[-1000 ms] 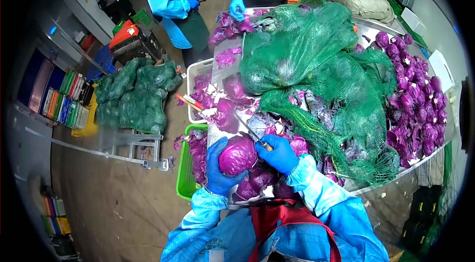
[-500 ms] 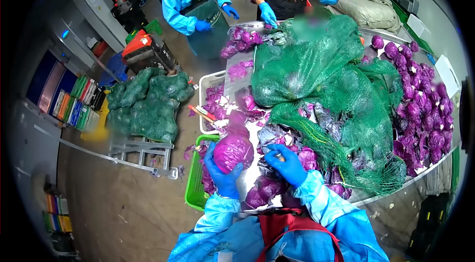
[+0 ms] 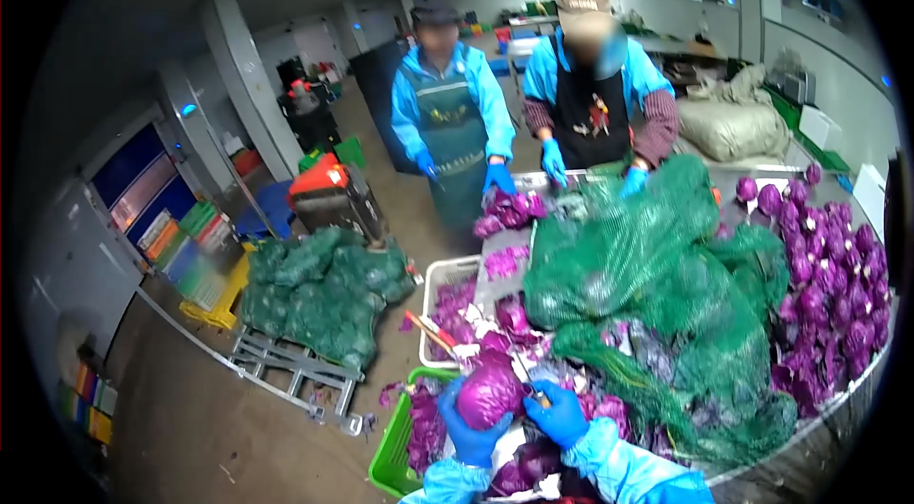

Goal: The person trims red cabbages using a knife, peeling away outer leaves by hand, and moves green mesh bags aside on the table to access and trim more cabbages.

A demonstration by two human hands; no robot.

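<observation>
A purple cabbage (image 3: 489,395) rests in my left hand (image 3: 466,433), whose gloved fingers wrap round its left side and underside. Close against the cabbage's right side is my right hand (image 3: 559,414), closed around a small knife (image 3: 543,399); the handle shows and a thin blade seems to point up and left. Whether the blade touches the cabbage I cannot tell. Below both hands lie more purple cabbages (image 3: 539,459) and loose leaves. A green netting sack (image 3: 609,266) of cabbages spreads over the table beyond my right hand.
Left of my hands stand a green crate (image 3: 388,456) and a white crate (image 3: 433,277) with purple leaves. An orange-handled knife (image 3: 430,333) lies by them. Trimmed cabbages (image 3: 828,285) pile at right. Filled net sacks (image 3: 324,295) lie on a metal rack (image 3: 295,373). Two co-workers (image 3: 452,123) stand across.
The view has tilted upward, so my hands sit lower in it. My right hand with the knife has come up against the cabbage. One co-worker's hand now reaches the leaves at the table's far edge.
</observation>
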